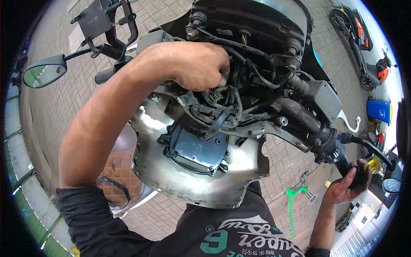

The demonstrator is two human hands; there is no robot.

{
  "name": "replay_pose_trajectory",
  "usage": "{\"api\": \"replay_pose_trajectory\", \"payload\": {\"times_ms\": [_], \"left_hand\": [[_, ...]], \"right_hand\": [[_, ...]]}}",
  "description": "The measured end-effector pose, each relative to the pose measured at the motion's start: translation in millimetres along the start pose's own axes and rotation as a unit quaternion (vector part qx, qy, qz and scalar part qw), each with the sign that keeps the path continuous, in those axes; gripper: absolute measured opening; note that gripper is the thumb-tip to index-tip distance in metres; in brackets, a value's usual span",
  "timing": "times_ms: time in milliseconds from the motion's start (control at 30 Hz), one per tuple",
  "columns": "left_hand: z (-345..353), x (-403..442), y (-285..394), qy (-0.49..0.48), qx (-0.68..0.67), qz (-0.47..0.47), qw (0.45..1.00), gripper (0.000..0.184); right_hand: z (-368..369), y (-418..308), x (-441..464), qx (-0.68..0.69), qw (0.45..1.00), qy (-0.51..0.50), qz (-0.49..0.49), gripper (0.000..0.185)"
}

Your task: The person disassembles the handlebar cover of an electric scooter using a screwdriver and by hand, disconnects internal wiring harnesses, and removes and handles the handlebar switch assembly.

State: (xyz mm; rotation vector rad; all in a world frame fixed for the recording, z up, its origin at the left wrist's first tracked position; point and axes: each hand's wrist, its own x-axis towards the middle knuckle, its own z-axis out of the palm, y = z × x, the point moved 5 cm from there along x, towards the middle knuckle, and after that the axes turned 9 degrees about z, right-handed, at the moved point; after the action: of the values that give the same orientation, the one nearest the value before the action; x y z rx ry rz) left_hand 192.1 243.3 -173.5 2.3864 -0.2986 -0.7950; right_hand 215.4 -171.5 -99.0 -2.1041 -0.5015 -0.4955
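Observation:
My left hand (201,64) reaches into the opened front of a scooter, its fingers bent at the wiring (218,95) in the middle; its fingertips are partly hidden. Dark cables run across the opening beneath the windscreen (257,17). On the right, my right hand (347,186) is wrapped round the black handlebar grip (343,165). Below the wiring hangs the detached front cover (188,188), its inner side up, with a black headlight housing (197,147) fixed in it.
A mirror (45,75) and a phone holder (95,20) stick out at the left. A green coiled hose (291,210) hangs at the lower right. Another scooter (357,51) and a blue bin (379,110) stand on the paving to the right. A quilted brown seat (122,169) shows lower left.

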Motion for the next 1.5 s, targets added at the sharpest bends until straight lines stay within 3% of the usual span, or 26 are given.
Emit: {"api": "replay_pose_trajectory", "payload": {"times_ms": [400, 500, 700, 800, 900, 1000, 1200, 1300, 1400, 1500], "left_hand": [[3.6, -5.2, -7.7, 0.046, -0.071, 0.042, 0.996, 0.025], [6.7, -6.7, -8.9, 0.119, -0.019, 0.114, 0.986, 0.025], [7.3, -8.6, -8.8, 0.090, -0.089, 0.006, 0.992, 0.023], [9.1, -10.0, -9.4, 0.133, -0.091, 0.008, 0.987, 0.024], [9.3, -6.6, -7.9, 0.152, -0.064, 0.070, 0.984, 0.026], [14.1, -6.1, -8.2, 0.230, -0.017, 0.082, 0.970, 0.027], [9.3, -11.4, -1.0, 0.214, -0.037, 0.006, 0.976, 0.026], [14.3, -12.4, -2.8, 0.298, 0.057, 0.088, 0.949, 0.029], [16.7, -11.8, -4.9, 0.220, 0.005, 0.030, 0.975, 0.029], [21.1, -31.9, 9.9, 0.333, 0.084, 0.051, 0.938, 0.030]], "right_hand": [[-0.8, 1.4, 1.1, 0.001, 1.000, -0.002, -0.007, 0.041], [-3.5, 4.0, 1.4, -0.014, 1.000, 0.000, -0.011, 0.041], [-3.6, 4.6, -0.2, 0.017, 1.000, -0.016, -0.001, 0.042], [-2.7, 3.6, 0.2, 0.010, 1.000, -0.018, -0.006, 0.042], [-1.9, 1.6, 0.7, 0.000, 1.000, -0.011, 0.008, 0.041], [-5.9, 6.7, -0.4, 0.009, 1.000, -0.006, 0.018, 0.041], [-3.2, 3.4, 1.6, -0.007, 1.000, -0.008, -0.001, 0.041], [-0.6, 1.7, 0.4, -0.006, 1.000, -0.010, -0.015, 0.042], [-4.1, 6.5, -0.4, 0.001, 1.000, -0.008, -0.016, 0.043], [-3.9, 5.3, -1.2, -0.014, 1.000, -0.001, -0.014, 0.043]]}}
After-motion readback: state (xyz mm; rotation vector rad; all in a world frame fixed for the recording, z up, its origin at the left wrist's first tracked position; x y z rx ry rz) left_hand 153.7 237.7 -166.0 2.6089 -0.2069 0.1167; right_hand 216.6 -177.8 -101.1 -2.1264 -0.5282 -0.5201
